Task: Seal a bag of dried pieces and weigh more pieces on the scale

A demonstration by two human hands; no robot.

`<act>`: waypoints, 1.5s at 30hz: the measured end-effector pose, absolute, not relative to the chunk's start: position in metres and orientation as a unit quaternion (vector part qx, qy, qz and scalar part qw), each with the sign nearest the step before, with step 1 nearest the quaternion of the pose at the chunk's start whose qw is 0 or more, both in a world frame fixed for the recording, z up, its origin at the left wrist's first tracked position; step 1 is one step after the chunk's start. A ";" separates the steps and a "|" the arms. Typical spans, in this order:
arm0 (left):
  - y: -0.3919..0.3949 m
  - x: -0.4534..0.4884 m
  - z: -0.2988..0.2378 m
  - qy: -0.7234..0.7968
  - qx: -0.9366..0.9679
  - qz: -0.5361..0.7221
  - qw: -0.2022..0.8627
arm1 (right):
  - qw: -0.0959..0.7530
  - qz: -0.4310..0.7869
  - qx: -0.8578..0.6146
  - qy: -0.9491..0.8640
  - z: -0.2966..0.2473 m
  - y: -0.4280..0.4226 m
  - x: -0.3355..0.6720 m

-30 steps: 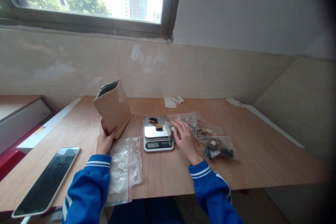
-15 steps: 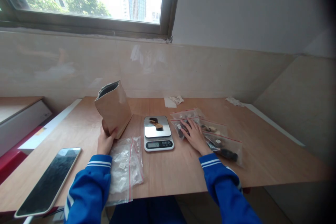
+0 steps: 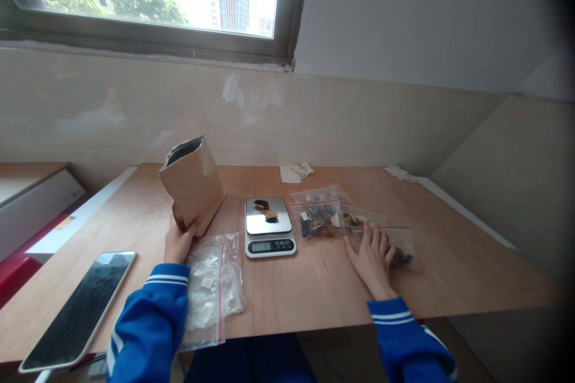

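My left hand [image 3: 178, 240] is closed around the lower side of a brown kraft paper bag [image 3: 196, 185], which stands tilted with its dark mouth open. My right hand [image 3: 374, 258] lies with its fingers spread on a clear zip bag [image 3: 406, 240] with dark contents. Beside it, another zip bag [image 3: 321, 218] holds dark and pale dried pieces, and more bags overlap behind. Between my hands is a digital kitchen scale [image 3: 271, 247]; several brown and dark dried pieces [image 3: 268, 214] rest on its plate. Its display is too small to read.
Flattened zip bags [image 3: 209, 293] lie by my left forearm at the table's front edge. A phone [image 3: 78, 311] with a cable lies at the left. Crumpled tissue [image 3: 302, 170] and another white scrap [image 3: 399, 174] sit near the wall.
My right hand has moved right and toward me, from the dried-piece bag to the bag at the right. That first bag is now uncovered. My left hand still holds the paper bag.
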State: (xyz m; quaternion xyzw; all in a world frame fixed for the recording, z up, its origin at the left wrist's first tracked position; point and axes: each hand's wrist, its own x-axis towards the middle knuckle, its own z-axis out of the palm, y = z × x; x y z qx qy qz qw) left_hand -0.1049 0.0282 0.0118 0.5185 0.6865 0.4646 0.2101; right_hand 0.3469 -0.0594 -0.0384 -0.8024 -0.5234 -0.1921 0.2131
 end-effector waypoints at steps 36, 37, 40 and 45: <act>0.032 -0.114 0.003 0.618 0.622 0.443 0.190 | 0.402 -0.005 -0.430 -0.808 0.106 -0.036 0.223; 0.031 -0.113 0.004 0.601 0.636 0.445 0.189 | 0.404 -0.005 -0.407 -0.819 0.111 -0.039 0.212; 0.027 -0.110 0.008 0.574 0.658 0.446 0.198 | 0.374 -0.021 -0.369 -0.851 0.110 -0.044 0.185; 0.024 -0.105 0.012 0.566 0.658 0.451 0.210 | 0.348 -0.075 -0.353 -0.865 0.093 -0.045 0.162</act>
